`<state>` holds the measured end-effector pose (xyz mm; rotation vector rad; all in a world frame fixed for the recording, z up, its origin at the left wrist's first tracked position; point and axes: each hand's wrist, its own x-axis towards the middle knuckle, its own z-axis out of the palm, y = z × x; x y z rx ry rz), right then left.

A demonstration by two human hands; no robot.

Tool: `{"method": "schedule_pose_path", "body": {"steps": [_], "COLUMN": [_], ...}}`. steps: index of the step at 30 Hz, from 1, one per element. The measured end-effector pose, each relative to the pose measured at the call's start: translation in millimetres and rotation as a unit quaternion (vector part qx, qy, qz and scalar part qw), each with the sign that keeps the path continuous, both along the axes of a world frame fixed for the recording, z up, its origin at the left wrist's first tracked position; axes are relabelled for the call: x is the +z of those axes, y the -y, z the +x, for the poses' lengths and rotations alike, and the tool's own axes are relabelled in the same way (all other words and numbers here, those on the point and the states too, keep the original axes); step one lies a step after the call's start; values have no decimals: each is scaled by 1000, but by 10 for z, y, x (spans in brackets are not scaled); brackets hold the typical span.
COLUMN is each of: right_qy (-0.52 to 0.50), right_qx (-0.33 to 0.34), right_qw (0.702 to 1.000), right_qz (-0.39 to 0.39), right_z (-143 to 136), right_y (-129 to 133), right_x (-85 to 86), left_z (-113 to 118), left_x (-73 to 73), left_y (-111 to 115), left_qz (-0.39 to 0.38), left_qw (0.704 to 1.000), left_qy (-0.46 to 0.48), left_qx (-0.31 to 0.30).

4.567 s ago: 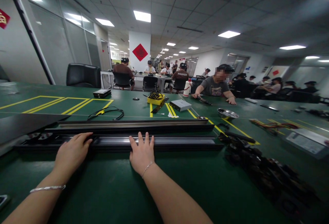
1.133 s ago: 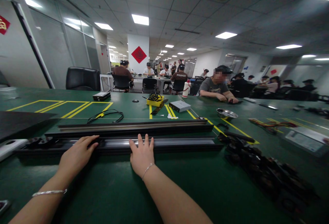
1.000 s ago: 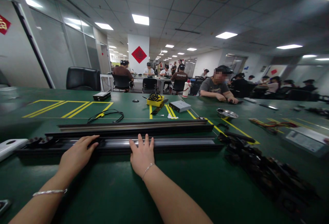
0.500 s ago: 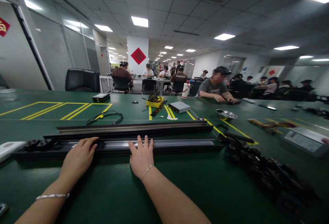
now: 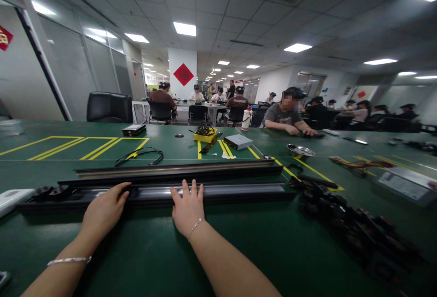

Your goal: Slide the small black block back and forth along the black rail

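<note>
The near rail [image 5: 239, 191], a long black channel with a shiny silver strip along its inside, lies lengthwise across the middle of the frame, from the left edge area to right of centre. The right hand [image 5: 187, 208], at the centre, has its fingers spread wide; their tips lie over the silver strip, and the rail runs on past them to both sides. The left hand [image 5: 105, 210], left of centre, bends over the same rail with its fingers close together and its thumb a little apart; whether they grip anything cannot be told, as the back of the hand hides what is beneath. A dark section of the rail shows just right of its fingertips. The rear rail [image 5: 177, 168] lies just beyond, higher in the frame, apart from the fingers. Both rails rest on the green table [image 5: 146, 251]; dark parts [image 5: 351, 224] are heaped at lower right.
</note>
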<state>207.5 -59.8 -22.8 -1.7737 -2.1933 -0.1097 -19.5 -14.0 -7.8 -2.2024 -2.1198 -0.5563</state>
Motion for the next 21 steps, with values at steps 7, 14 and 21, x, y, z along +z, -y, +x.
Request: {"method": "schedule_pose_path", "body": {"steps": [7,14,21], "right_qy": [0,-11,-9], "right_qx": [2,2,2], "right_qw": [1000,1000,1000], "right_qz": [4,24,14], "right_z": [-2,0,0], "right_y": [-15,-27,-25], "right_x": [-20,-57,-37], "left_z": [-3,-28,-47], "left_x": [41,39,-2], "left_y": [10,-5,-22], "left_qz": [-24,-40,-22], "left_qw": [999,998,999], "left_qy": [9,9,10], "left_qx": [34,40,24]}}
